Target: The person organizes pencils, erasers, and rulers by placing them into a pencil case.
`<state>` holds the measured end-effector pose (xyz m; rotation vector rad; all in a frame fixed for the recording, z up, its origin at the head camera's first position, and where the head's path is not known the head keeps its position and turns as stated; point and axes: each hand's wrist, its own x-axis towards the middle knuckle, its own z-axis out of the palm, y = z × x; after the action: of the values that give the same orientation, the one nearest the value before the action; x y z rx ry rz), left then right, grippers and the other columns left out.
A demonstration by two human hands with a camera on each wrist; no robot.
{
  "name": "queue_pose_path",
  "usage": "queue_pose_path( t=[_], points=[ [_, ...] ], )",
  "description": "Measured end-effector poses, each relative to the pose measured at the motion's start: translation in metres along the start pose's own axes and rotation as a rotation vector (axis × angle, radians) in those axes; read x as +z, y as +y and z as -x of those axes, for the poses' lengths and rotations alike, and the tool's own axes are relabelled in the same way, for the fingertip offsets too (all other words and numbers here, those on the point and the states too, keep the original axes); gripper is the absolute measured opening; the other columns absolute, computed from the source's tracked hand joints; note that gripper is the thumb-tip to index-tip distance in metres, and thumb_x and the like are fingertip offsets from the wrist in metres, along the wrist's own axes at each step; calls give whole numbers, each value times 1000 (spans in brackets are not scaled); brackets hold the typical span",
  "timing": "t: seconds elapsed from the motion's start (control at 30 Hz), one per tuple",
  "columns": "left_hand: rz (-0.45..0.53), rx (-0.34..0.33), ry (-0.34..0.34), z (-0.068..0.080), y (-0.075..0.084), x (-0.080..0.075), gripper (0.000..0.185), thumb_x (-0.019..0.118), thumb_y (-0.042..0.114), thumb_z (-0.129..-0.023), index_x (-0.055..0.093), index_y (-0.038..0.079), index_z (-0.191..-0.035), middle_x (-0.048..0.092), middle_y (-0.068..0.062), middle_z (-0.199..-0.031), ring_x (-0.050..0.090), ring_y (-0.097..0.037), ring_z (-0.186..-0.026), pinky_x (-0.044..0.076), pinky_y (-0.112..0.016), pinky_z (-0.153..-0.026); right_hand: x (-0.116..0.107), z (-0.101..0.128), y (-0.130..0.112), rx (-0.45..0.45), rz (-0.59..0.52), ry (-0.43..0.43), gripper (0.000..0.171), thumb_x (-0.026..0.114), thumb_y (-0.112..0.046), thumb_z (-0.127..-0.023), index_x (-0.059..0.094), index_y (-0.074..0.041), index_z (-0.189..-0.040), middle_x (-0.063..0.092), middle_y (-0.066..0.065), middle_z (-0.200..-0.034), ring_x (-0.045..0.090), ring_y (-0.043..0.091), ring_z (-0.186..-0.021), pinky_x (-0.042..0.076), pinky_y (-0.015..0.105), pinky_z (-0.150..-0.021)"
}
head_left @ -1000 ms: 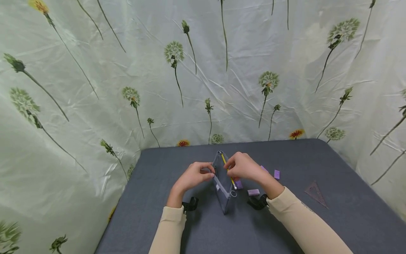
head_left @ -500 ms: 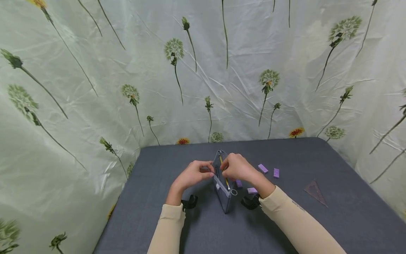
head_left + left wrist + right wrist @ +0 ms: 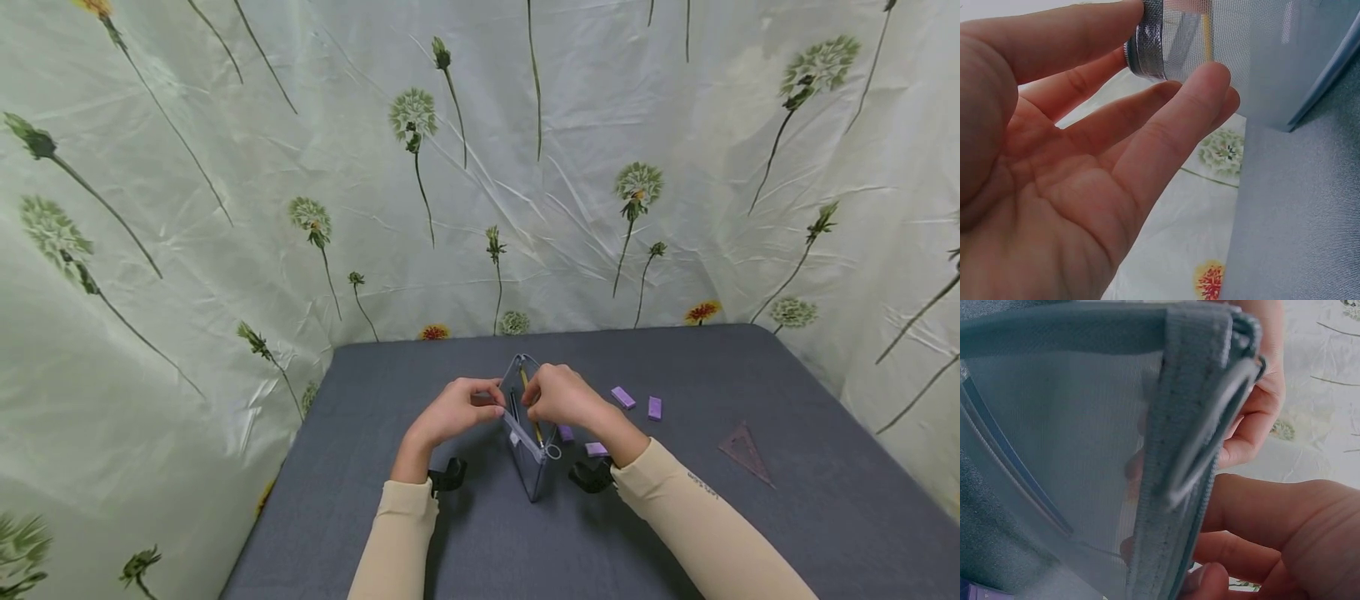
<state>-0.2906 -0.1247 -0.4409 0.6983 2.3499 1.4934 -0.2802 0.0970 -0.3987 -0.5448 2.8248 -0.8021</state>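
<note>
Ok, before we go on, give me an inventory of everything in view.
Mesh pouch: one, grey, standing open on the table
Zip ring: one, pale grey, near end of the pouch
Pencil: one, yellow, in the pouch's opening
Slim item: at least one, dark, inside the pouch; kind unclear
Small blocks: four, purple, right of the pouch
Triangle ruler: one, see-through reddish, table's right side
Table: one, dark grey, under everything
Backdrop: one, pale with plant print, behind the table
Wrist straps: two, black, one per wrist
Sleeves: two, cream, on the forearms
Left hand: one, pinching the pouch's edge
Right hand: one, fingers on the pencil
</note>
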Motion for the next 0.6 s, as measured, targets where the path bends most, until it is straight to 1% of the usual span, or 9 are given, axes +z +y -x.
queue_pose_path(
  t=[0.13, 0.23, 0.3, 0.43, 0.5, 0.6],
  points=[
    [6, 7, -11, 0, 0, -1, 5, 70, 16, -97, 72, 12, -96, 42, -12, -156, 58, -24, -127, 52, -40, -96, -1, 3, -1, 6, 16, -6, 14, 83, -7, -80, 81, -13, -92, 73, -2, -89, 65, 11, -72, 55, 34, -65],
    [11, 6, -15, 1, 1, -1, 5, 70, 16, -97, 72, 12, -95, 41, -13, -156, 58, -23, -127, 51, -40, -97, -2, 5, -2, 11, 6, 0, 17, 82, -7, -80, 80, -12, -96, 73, -2, -87, 64, 12, -68, 53, 34, -62],
    [17, 5, -15, 1, 2, -1, 5, 70, 16, -97, 72, 12, -95, 41, -14, -156, 58, -23, -127, 51, -41, -97, -5, 7, -2, 13, -2, 14, 19, 82, -7, -80, 80, -12, -98, 72, -2, -85, 63, 12, -66, 52, 33, -60],
    [16, 2, -14, 1, 2, -1, 5, 70, 16, -97, 73, 12, -95, 41, -15, -156, 59, -23, -126, 51, -42, -97, -11, 9, -1, 31, 2, 54, 20, 82, -12, -81, 79, -16, -101, 70, -4, -85, 62, 11, -69, 51, 33, -60],
    [10, 1, -14, 2, 3, -1, 4, 70, 16, -97, 73, 13, -95, 41, -15, -156, 59, -23, -126, 51, -42, -97, -15, 11, 1, 41, 4, 80, 20, 83, -15, -82, 79, -18, -102, 70, -3, -86, 63, 12, -70, 51, 34, -60],
    [-1, 1, -12, 2, 2, -1, 4, 70, 15, -96, 73, 12, -95, 41, -16, -155, 59, -24, -126, 51, -42, -97, -22, 15, 7, 56, -26, 106, 24, 83, -16, -83, 79, -17, -107, 71, 0, -91, 64, 14, -73, 52, 35, -62]
  ],
)
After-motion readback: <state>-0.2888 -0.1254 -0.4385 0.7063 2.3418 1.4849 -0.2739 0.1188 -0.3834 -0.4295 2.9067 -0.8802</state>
